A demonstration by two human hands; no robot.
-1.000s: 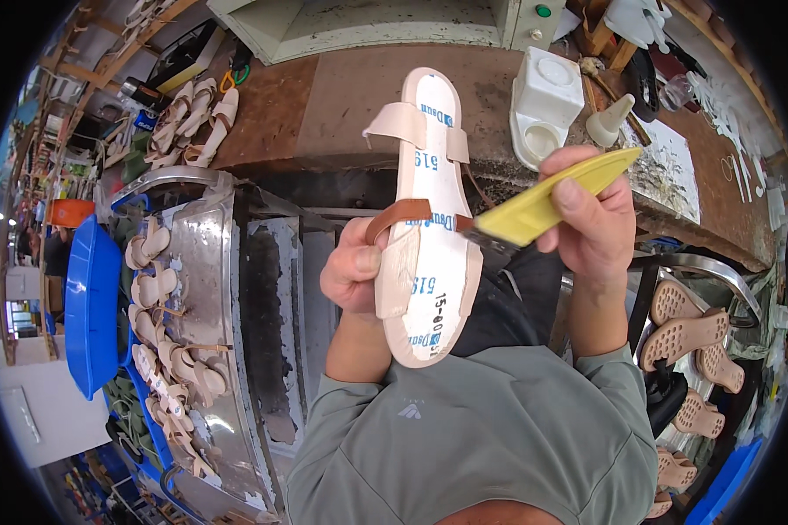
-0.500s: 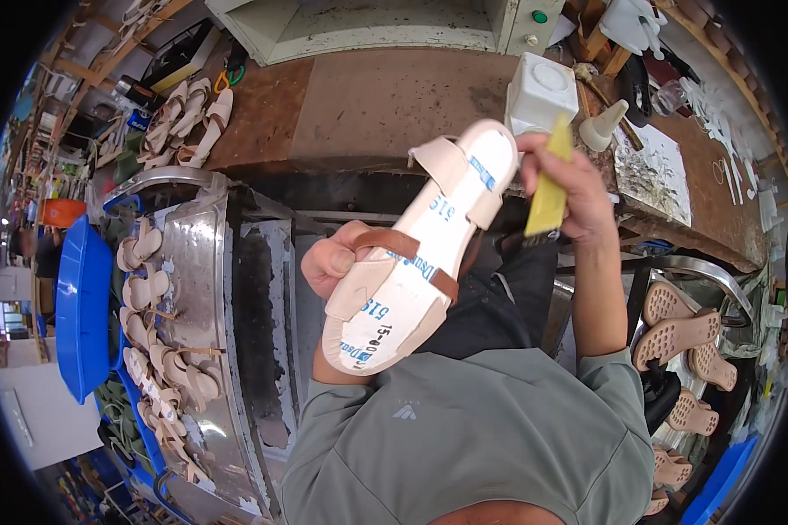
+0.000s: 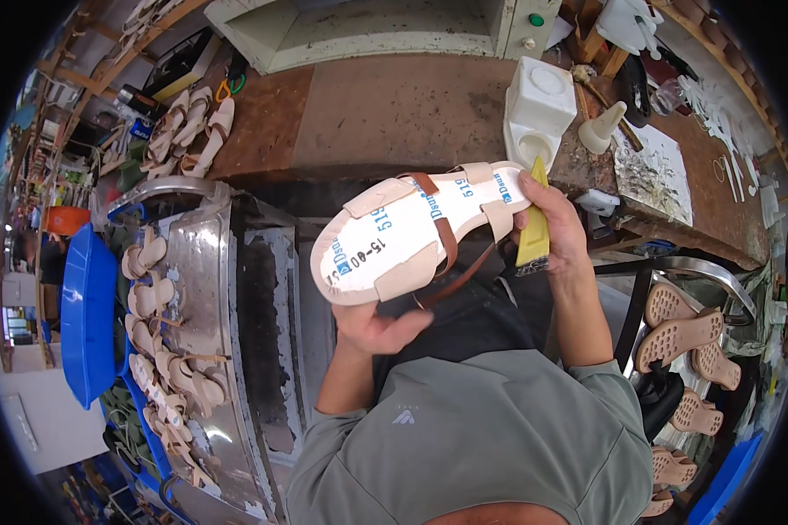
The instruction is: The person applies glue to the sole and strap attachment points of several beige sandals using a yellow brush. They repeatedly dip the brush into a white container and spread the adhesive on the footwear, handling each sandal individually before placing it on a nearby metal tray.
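The left hand [image 3: 378, 325] grips from beneath the heel end of a cream sandal upper [image 3: 416, 234] with brown straps, held sole-up above the lap, while the right hand [image 3: 559, 229], fingers closed on a yellow brush handle [image 3: 534, 219], touches its toe end near a white glue container [image 3: 538, 112] on the brown workbench [image 3: 385, 114].

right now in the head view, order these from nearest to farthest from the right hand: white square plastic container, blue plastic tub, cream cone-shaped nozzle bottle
From the right hand:
1. white square plastic container, just above on the bench
2. cream cone-shaped nozzle bottle, up and to the right
3. blue plastic tub, far left
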